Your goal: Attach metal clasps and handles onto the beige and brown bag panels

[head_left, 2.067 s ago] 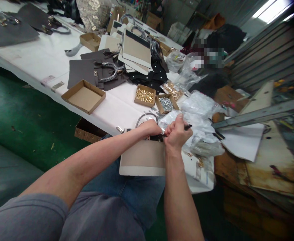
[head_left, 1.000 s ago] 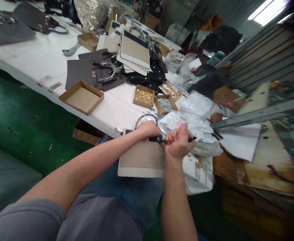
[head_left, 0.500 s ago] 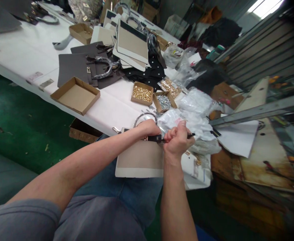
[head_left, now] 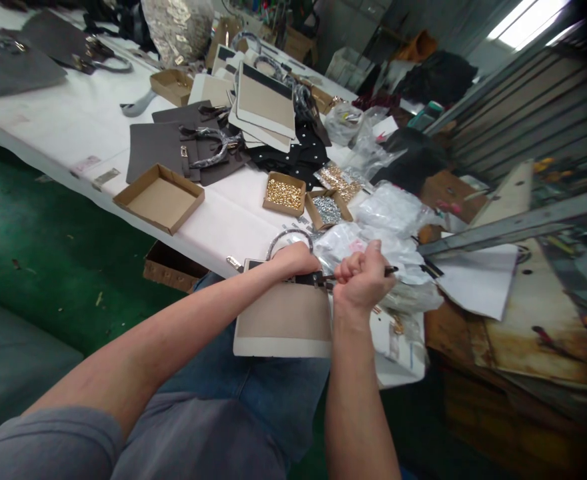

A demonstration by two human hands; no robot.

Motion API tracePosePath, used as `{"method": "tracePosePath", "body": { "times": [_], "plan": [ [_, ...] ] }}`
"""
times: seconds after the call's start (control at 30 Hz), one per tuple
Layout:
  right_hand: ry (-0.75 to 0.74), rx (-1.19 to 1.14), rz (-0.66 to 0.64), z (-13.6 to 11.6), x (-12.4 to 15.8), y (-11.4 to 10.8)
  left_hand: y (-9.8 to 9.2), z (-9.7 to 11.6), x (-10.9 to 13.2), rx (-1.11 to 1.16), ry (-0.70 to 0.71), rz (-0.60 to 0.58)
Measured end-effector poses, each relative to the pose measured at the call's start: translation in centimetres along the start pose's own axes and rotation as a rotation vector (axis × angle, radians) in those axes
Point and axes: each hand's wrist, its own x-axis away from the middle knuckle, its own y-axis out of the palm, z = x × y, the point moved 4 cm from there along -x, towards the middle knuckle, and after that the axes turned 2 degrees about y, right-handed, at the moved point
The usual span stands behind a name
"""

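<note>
A beige bag panel (head_left: 283,320) with a white border rests on my lap against the table edge. Its dark top end has a looped, plastic-wrapped handle (head_left: 289,233) beyond it. My left hand (head_left: 298,259) is closed over that top end, fingers mostly hidden, beside a dark strap (head_left: 316,279) with small metal hardware. My right hand (head_left: 364,275) makes a fist around a thin, dark-handled tool (head_left: 389,271). The tool's narrow shaft points left to the strap by my left hand; its tip is too small to make out.
Gold studs fill one cardboard box (head_left: 284,193), silver ones another (head_left: 327,209). A shallow cardboard tray (head_left: 158,198) lies left, before dark bag pieces (head_left: 156,150). Stacked beige panels (head_left: 265,100) stand behind. Plastic bags (head_left: 393,207) and a metal bar (head_left: 513,223) are at right.
The whole view has shifted slightly. The strap end near the tool has turned and now shows its metal hardware. Both hands keep their holds.
</note>
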Motion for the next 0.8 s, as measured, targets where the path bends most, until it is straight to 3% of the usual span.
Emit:
{"method": "tracePosePath", "body": {
  "times": [0.4, 0.8],
  "plan": [
    [0.024, 0.042, 0.019, 1.3, 0.2, 0.4, 0.1, -0.1, -0.2, -0.003, 0.058, -0.01],
    [-0.073, 0.121, 0.007, 1.6, 0.7, 0.6, 0.1, -0.2, -0.2, 0.039, 0.048, -0.03]
  ]
}}
